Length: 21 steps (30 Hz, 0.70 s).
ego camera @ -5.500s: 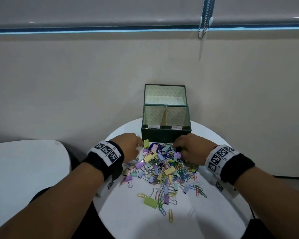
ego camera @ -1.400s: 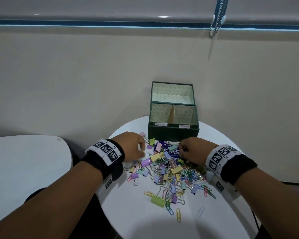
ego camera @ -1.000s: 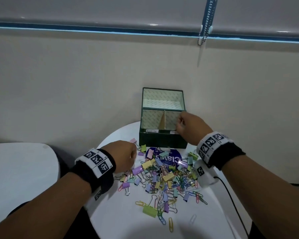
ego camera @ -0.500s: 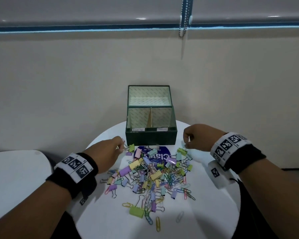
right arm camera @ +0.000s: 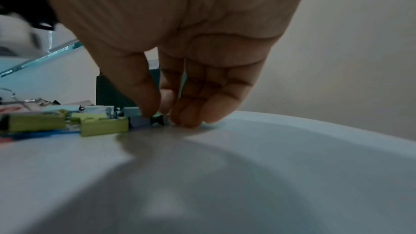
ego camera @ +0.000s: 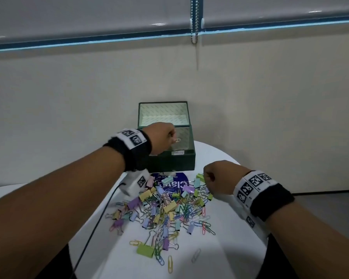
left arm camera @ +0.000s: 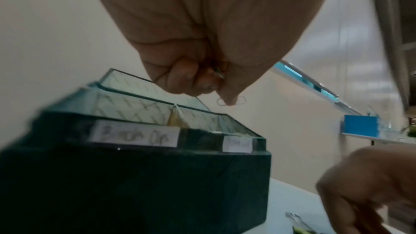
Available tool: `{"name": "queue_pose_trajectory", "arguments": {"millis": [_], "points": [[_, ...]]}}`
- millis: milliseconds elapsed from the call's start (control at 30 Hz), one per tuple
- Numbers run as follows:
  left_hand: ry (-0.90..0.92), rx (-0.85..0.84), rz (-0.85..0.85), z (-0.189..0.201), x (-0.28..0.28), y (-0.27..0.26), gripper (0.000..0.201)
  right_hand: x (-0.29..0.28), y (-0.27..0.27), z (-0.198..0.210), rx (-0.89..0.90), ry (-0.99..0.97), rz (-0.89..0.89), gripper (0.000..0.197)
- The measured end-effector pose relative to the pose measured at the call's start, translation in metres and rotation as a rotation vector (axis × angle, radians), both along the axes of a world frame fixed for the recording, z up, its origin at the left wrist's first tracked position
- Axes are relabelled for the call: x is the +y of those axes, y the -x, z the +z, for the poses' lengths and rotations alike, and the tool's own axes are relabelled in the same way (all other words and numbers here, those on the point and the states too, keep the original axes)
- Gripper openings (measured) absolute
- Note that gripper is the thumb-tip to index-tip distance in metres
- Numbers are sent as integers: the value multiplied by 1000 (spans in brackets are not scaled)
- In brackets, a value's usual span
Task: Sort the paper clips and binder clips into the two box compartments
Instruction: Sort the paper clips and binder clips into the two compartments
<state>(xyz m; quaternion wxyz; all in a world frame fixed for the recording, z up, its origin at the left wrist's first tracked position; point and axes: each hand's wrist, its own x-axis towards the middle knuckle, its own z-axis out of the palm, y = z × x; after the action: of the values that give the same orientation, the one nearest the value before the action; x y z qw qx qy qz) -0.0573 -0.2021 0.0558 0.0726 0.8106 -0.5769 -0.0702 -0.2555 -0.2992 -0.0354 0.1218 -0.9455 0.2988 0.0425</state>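
A dark green box (ego camera: 175,162) with an upright lid stands at the table's far edge; a divider (left arm camera: 178,118) splits it into two compartments. My left hand (ego camera: 172,137) hovers above it and pinches a pale paper clip (ego camera: 177,140), which hangs right of the divider in the left wrist view (left arm camera: 231,100). A mixed pile of pastel binder clips and paper clips (ego camera: 165,206) lies in front of the box. At the pile's far right edge my right hand (ego camera: 207,177) is down on the table, thumb and fingers (right arm camera: 180,120) pinching a small green clip (right arm camera: 158,119) of unclear kind.
The round white table (ego camera: 220,248) ends close behind the box, near the wall. Paper labels (left arm camera: 135,135) mark the box's front rim. A purple round sticker (ego camera: 169,183) lies under the pile. A black cable (ego camera: 93,228) hangs from my left wrist. Green binder clips (right arm camera: 103,127) lie beside my right fingers.
My left hand has lifted from the pile's left edge to above the box with a paper clip. My right hand has come down from the box onto the pile's right edge.
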Motion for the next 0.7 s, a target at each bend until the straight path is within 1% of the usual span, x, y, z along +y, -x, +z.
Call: {"name": "queue_pose_trajectory", "arguments": {"millis": [67, 133, 200, 300, 333, 400, 433, 500, 600, 700], "points": [[-11, -12, 11, -3, -17, 2, 9, 0, -1, 0, -17, 3, -9, 15], [-32, -23, 11, -6, -27, 4, 22, 1, 0, 3, -44, 10, -10, 13], [-34, -30, 6, -6, -26, 6, 35, 1, 2, 5, -71, -30, -9, 11], [63, -12, 6, -6, -2, 6, 41, 5, 5, 7, -37, -135, 35, 27], [101, -6, -8, -6, 11, 5, 41, 8, 6, 7, -25, -131, 60, 25], [104, -5, -60, -10, 44, 6, 35, 9, 5, 5, -42, -98, 87, 11], [69, -13, -87, -13, 62, 6, 31, 9, 4, 5, -58, -86, 88, 7], [-24, -49, -109, -20, 96, 3, 24, 8, 3, 7, -82, -60, 90, 6], [-117, -81, -50, -33, 138, -13, 19, 8, 4, 8, -104, -59, 114, 6], [-117, -28, 49, -41, 170, -32, 17, 14, 8, 2, -12, -74, 141, 9]]}}
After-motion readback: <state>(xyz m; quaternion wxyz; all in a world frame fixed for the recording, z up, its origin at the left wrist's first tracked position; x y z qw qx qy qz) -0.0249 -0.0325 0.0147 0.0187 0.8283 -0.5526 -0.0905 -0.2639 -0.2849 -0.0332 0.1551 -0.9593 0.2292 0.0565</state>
